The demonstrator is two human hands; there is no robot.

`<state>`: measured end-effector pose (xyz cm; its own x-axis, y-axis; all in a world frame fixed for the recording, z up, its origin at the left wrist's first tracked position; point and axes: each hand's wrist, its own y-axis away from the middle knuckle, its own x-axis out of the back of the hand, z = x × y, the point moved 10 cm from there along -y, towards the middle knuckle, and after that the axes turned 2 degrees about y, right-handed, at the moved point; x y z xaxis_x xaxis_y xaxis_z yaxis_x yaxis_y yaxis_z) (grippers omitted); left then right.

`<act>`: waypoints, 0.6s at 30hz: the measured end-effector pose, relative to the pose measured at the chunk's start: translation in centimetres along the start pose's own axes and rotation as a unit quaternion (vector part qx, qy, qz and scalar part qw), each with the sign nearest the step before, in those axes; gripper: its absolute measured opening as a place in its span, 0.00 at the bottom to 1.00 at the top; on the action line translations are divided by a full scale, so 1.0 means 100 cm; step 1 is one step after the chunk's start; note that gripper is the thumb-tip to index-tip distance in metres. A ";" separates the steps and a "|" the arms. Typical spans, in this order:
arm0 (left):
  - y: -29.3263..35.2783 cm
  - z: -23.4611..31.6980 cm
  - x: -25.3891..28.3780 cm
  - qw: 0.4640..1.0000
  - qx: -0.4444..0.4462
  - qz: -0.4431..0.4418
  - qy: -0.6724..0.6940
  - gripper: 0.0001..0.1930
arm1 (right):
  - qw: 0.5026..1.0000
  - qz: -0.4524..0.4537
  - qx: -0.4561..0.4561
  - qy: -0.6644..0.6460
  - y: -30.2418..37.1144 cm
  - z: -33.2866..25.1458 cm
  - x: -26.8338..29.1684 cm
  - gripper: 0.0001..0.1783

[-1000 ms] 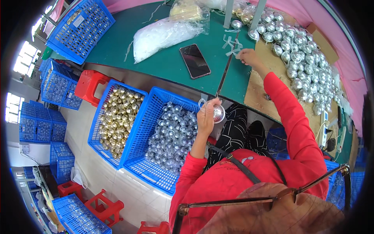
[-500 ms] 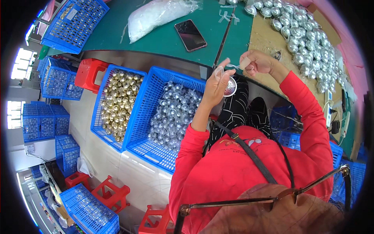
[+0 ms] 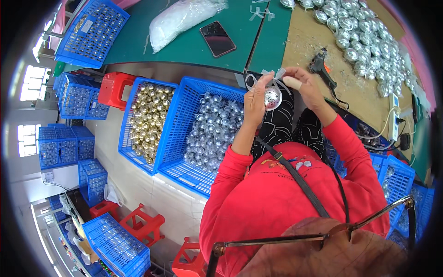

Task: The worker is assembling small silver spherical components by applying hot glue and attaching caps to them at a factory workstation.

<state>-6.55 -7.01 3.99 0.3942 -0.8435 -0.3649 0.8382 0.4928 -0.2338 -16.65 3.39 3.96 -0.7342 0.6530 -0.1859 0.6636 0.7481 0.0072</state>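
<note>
In my left hand (image 3: 255, 105) is a silver ball ornament (image 3: 273, 98) with a pale rim and dark specks, held above my lap. A translucent white ribbon (image 3: 280, 75) stands up in loops from the ornament's top. My right hand (image 3: 310, 90) is closed on the ribbon, thumb and fingers pinched together close to my left fingertips. A beige cover (image 3: 291, 83) wraps one digit of that hand. Whether the ribbon is knotted is too small to tell. Beyond my right hand, a black glue gun (image 3: 324, 71) lies on the brown board (image 3: 300, 46).
Many silver balls (image 3: 353, 39) cover the board's far right. A phone (image 3: 218, 39) and a plastic bag (image 3: 182, 22) rest on the green table (image 3: 251, 27). Left of me stand blue crates (image 3: 162, 154) of silver and gold balls. Red stools (image 3: 113, 90) and stacked crates (image 3: 60, 147) stand farther left.
My right hand has moved left to meet my left hand at the ribbon. The silver ornament now shows more fully, and the view has shifted, bringing the glue gun into sight.
</note>
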 end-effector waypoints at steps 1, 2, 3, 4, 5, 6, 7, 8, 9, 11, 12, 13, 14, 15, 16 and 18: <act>0.002 0.002 -0.004 1.000 0.001 0.000 0.001 0.20 | 1.000 0.002 0.000 -0.003 0.003 0.002 -0.001 0.17; 0.004 0.002 -0.007 1.000 0.002 -0.001 0.002 0.20 | 1.000 0.005 0.001 -0.014 0.007 0.002 -0.003 0.16; 0.005 0.000 -0.009 1.000 0.004 -0.002 0.000 0.20 | 1.000 0.008 0.001 -0.025 0.010 0.004 -0.004 0.16; 0.004 -0.002 -0.012 1.000 0.004 -0.004 -0.002 0.20 | 0.999 0.016 0.006 -0.042 0.010 0.006 -0.001 0.14; 0.005 -0.004 -0.014 1.000 0.005 -0.005 -0.004 0.20 | 0.999 0.017 0.007 -0.044 0.010 0.010 0.001 0.14; 0.006 -0.005 -0.016 1.000 0.005 -0.006 -0.005 0.20 | 0.999 0.035 -0.006 -0.038 0.011 0.018 0.008 0.13; 0.006 -0.005 -0.018 1.000 -0.001 -0.007 -0.013 0.20 | 0.998 0.052 -0.020 -0.031 0.011 0.021 0.011 0.11; 0.007 -0.004 -0.019 1.000 -0.007 -0.008 -0.020 0.20 | 0.998 0.051 -0.021 -0.032 0.012 0.021 0.010 0.11; 0.007 -0.004 -0.019 1.000 -0.007 -0.006 -0.021 0.20 | 0.996 0.060 -0.015 -0.057 0.014 0.018 0.010 0.10; 0.008 -0.009 -0.021 1.000 0.016 -0.006 -0.004 0.20 | 0.994 0.068 -0.011 -0.082 0.015 0.019 0.011 0.09; 0.008 -0.009 -0.021 1.000 0.017 -0.004 -0.004 0.20 | 0.994 0.058 -0.006 -0.094 0.014 0.021 0.010 0.09; 0.009 -0.011 -0.020 1.000 0.022 -0.001 0.001 0.20 | 0.993 0.047 -0.003 -0.107 0.013 0.022 0.007 0.08; 0.010 -0.012 -0.020 1.000 0.026 0.003 0.006 0.20 | 0.993 0.045 -0.007 -0.108 0.013 0.023 0.007 0.08; 0.010 -0.013 -0.019 1.000 0.028 0.006 0.006 0.20 | 0.991 0.052 -0.020 -0.126 0.013 0.025 0.007 0.08; 0.010 -0.013 -0.020 1.000 0.026 0.002 0.002 0.21 | 0.987 0.060 -0.032 -0.143 0.013 0.028 0.008 0.08; 0.011 -0.013 -0.020 1.000 0.018 -0.002 -0.003 0.21 | 0.986 0.065 -0.037 -0.151 0.015 0.033 0.010 0.08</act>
<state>-6.92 -4.52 3.31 0.3935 -0.8463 -0.3591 0.8525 0.4821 -0.2019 -15.92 4.74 0.56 -0.5598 0.6876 -0.4624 0.7290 0.6739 0.1197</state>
